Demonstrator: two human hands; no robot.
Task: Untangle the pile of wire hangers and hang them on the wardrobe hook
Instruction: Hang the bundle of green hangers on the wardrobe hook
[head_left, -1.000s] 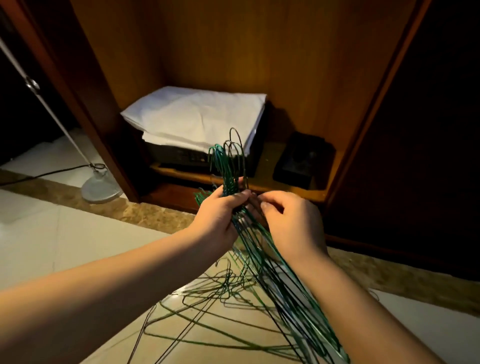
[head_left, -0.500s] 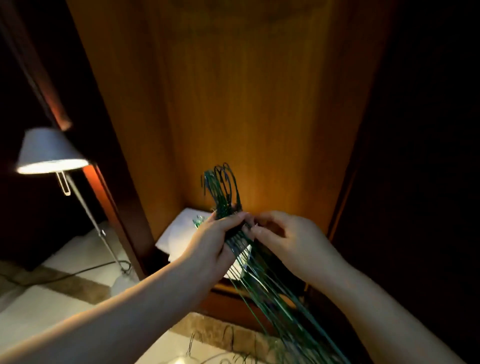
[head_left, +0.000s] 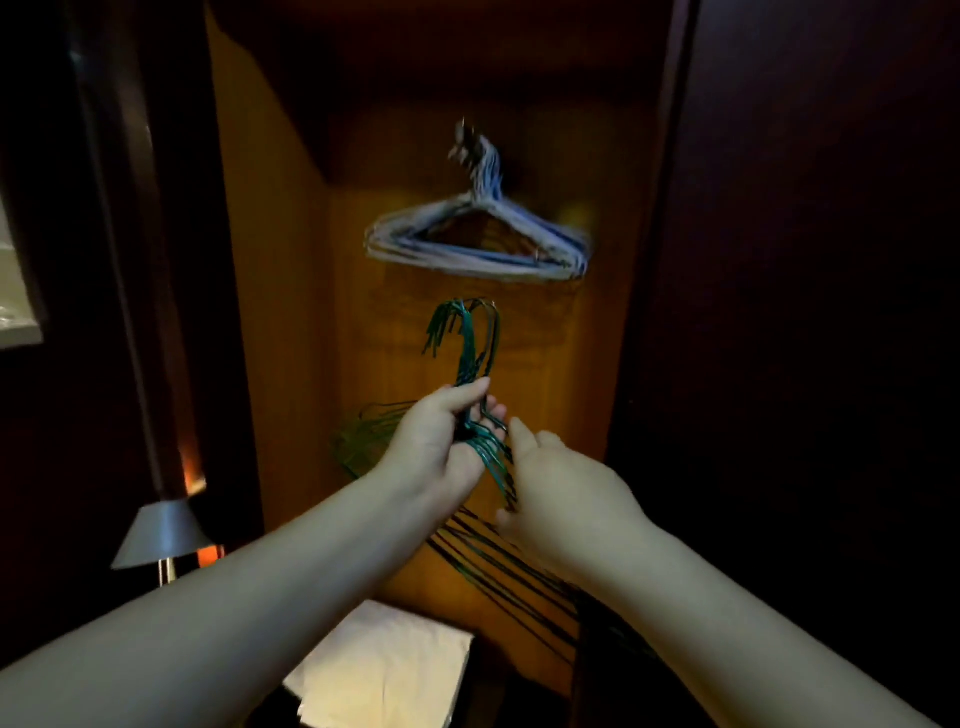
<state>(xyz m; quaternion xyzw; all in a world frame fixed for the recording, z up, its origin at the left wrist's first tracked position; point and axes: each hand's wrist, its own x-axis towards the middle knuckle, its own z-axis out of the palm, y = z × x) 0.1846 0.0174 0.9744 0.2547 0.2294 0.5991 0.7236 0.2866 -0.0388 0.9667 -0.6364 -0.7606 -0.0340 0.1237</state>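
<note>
Gripping the twisted necks of a bundle of green wire hangers (head_left: 467, 332), the left hand (head_left: 441, 441) is raised well below the wardrobe hook (head_left: 465, 140), thumb laid across the wires and fingers wrapped round them from behind. The bundle's curved tops stand upright above that fist, below the hook and clear of it, while the wire shoulders fan downward past both forearms. The right hand (head_left: 561, 478) sits just beside the left, lower from the hook, its back to the camera and thumb pointing up. The wires pass beneath its palm, and whether its hidden fingers clasp them cannot be told. A set of pale wire hangers (head_left: 483, 239), blurred, hangs on the hook against the lit wooden back panel (head_left: 395, 338). Far below the hook lies a folded white sheet (head_left: 384, 670), and down to the hook's left, outside the wardrobe, stands a lamp shade (head_left: 161, 535) in the dark room.
</note>
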